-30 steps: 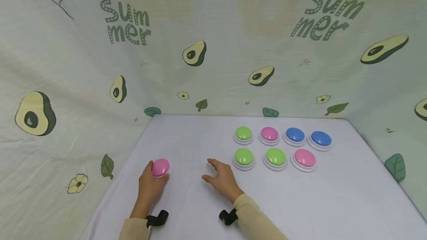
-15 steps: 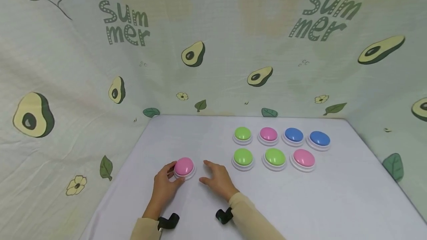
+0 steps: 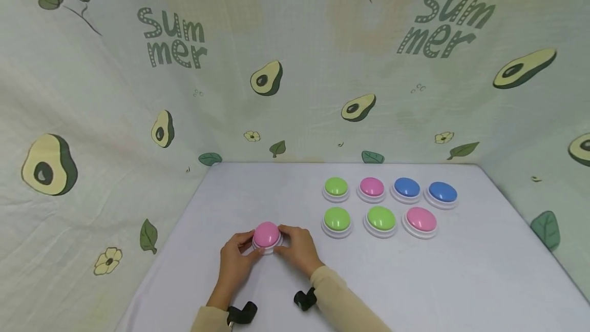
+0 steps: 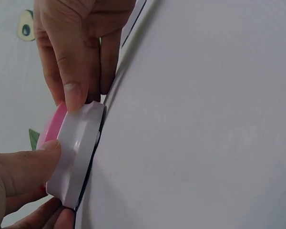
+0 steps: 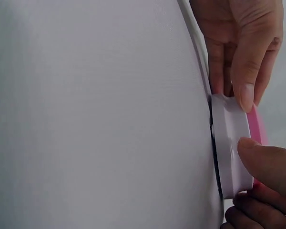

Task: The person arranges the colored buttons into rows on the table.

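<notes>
A pink push button (image 3: 266,234) with a white round base lies on the table in front of me, between my two hands. My left hand (image 3: 234,263) grips its left side, thumb at the near edge and fingers behind. From the right, my right hand (image 3: 300,251) holds the other side in the same way. In the left wrist view, the left thumb (image 4: 33,164) presses on the white base (image 4: 76,148). Both thumbs also lie on the base in the right wrist view, where the pink dome (image 5: 257,126) is partly hidden.
To the right stand two rows of similar buttons. The back row has a green one (image 3: 336,187), a pink one (image 3: 371,187) and two blue ones (image 3: 407,187). In front are two green ones (image 3: 337,219) and a pink one (image 3: 421,219). A printed cloth (image 3: 304,29) hangs behind the table.
My left hand has slid the pink button rightward across the table to my right hand. My right hand has moved slightly left and now takes hold of the button too.
</notes>
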Available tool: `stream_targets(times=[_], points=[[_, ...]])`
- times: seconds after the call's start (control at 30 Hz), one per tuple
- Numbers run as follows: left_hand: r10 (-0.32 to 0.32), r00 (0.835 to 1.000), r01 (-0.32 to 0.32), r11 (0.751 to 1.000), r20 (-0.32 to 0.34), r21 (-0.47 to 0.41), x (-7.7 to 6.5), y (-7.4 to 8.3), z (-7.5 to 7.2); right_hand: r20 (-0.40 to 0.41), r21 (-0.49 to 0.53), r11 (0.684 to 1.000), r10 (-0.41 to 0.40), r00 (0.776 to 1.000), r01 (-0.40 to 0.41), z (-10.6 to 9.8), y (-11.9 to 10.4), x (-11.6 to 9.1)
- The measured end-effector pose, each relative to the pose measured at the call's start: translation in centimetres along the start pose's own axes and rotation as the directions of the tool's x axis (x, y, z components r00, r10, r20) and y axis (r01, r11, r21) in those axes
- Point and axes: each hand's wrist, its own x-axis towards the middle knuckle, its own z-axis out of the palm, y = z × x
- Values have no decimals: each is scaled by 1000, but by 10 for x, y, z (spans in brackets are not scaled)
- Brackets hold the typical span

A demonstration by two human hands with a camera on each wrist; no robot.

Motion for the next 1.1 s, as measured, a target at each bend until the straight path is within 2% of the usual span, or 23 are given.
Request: stream_targets(times=[0.27,0.5,0.77,0.97,1.1], points=[[-14,999,16,999,31,-46,-2,12,13,-86,48,998,50,995,-46,-2,2,-6],[3,999,1,996,43,-86,-1,25,26,-126,130,989,85,988,-69,-16,7,-16],[21,995,-9,993,95,-120,-7,51,53,-159,217,974,106,982,-70,-54,12,-37],[75,989,-54,986,126,-158,-11,76,80,-234,206,974,144,961,-96,-85,21,-53],[99,980,-63,978,174,-201,-13,91,101,-271,208,969,188,944,-133,-106,32,-65]])
